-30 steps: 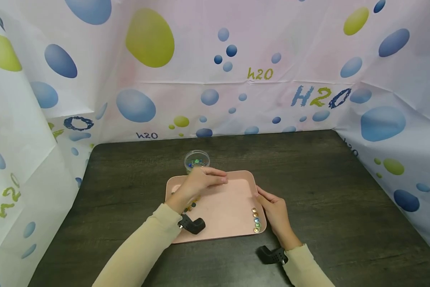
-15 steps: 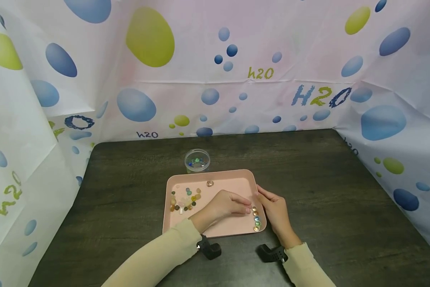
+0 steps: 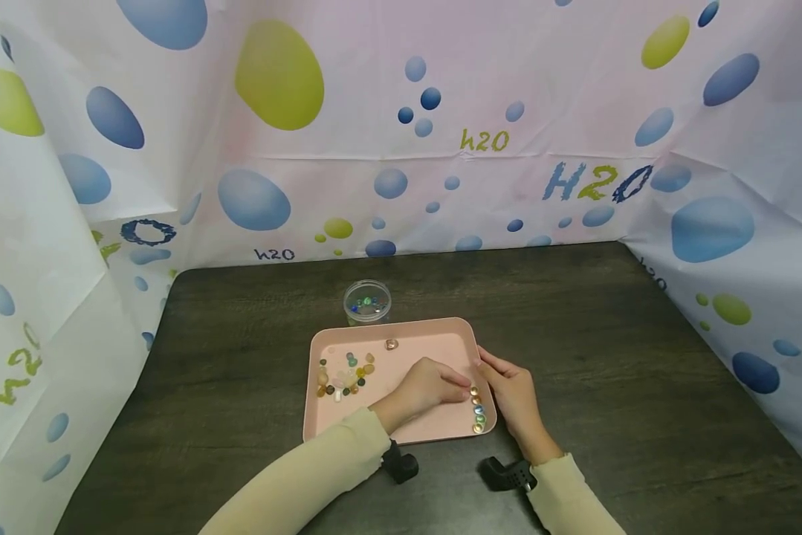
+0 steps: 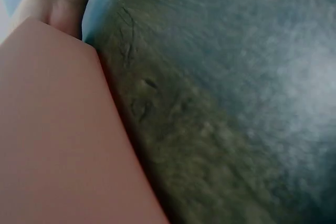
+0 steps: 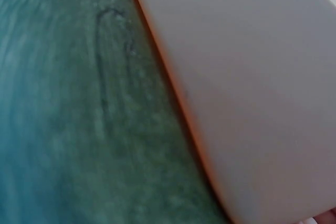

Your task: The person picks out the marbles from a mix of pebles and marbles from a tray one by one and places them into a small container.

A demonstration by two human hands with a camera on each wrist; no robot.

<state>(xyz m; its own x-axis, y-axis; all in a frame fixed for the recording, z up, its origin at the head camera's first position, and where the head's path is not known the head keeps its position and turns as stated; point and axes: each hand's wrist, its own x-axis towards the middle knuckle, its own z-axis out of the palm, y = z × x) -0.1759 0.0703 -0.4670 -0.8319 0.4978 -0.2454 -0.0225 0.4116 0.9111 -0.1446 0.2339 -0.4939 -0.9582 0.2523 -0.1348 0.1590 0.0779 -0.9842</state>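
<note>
A pink tray (image 3: 434,427) lies on the dark table. My right hand (image 3: 517,397) grips its right rim, thumb at the edge and fingers outside. Just inside that rim runs a short column of shiny glass gems (image 3: 479,409), gold, blue and green. My left hand (image 3: 430,388) reaches over the tray with bent fingers, fingertips right at the gold gem at the column's far end. Whether they pinch a gem I cannot tell. The left wrist view shows the tray's pink wall (image 4: 63,129); the right wrist view shows its side (image 5: 252,93).
Mixed small stones (image 3: 347,377) lie scattered in the tray's left part. One clear pinkish gem (image 3: 391,344) sits alone near the far rim. Behind the tray stands a round clear tub (image 3: 367,301) with blue and green pieces. A patterned sheet (image 3: 401,200) hangs behind the table.
My left hand has moved from the tray's far rim toward the right and nearer, to the column of gems, uncovering the stones at left. My right hand has stayed at the rim.
</note>
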